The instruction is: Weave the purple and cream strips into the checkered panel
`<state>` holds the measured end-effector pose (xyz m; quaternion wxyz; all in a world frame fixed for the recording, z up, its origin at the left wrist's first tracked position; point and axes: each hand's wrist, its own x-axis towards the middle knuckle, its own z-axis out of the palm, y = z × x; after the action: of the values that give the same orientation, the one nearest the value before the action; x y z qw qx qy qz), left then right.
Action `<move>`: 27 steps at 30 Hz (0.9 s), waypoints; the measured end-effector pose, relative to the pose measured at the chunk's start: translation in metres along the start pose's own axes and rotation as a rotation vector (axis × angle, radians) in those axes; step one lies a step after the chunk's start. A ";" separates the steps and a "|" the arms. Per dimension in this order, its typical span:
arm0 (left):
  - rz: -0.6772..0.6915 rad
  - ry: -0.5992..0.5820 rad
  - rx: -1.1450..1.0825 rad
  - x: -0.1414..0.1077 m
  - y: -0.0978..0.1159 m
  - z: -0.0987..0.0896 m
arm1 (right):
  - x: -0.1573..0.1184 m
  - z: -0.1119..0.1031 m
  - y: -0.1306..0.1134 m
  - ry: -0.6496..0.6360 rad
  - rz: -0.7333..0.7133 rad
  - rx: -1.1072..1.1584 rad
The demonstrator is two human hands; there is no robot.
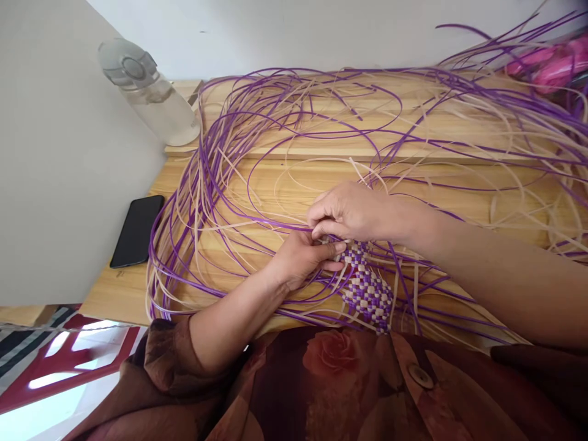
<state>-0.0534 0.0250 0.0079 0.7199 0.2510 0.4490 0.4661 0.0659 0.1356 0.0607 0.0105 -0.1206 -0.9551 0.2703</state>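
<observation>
A small woven piece in a purple and cream check lies at the table's front edge, close to my body. My left hand grips its upper left edge, thumb on top and fingers curled under. Just above, my right hand has its fingers bent in a pinch around a purple strip that runs off to the left. The right fingertips are partly hidden, and they nearly meet the left hand. Loose purple and cream strips fan out from the weave on both sides.
A clear bottle with a grey lid stands at the back left on a raised wooden ledge. A black phone lies at the left table edge. Something pink sits at the far right, behind long strips. A white wall is behind.
</observation>
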 end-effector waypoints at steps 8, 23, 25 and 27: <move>-0.115 0.056 -0.069 0.004 0.004 0.000 | 0.000 0.006 0.002 0.075 0.080 0.145; -0.065 0.073 -0.059 0.002 0.005 0.004 | -0.056 -0.009 -0.021 0.170 0.089 -0.315; -0.076 0.070 -0.068 0.003 0.004 0.003 | -0.056 -0.005 -0.020 0.174 0.060 -0.375; -0.096 0.068 -0.072 0.003 0.003 0.002 | -0.056 -0.003 -0.019 0.151 0.038 -0.394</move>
<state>-0.0523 0.0293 0.0097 0.7341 0.1873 0.4679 0.4552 0.1163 0.1081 0.0755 0.0534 -0.1581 -0.9836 0.0685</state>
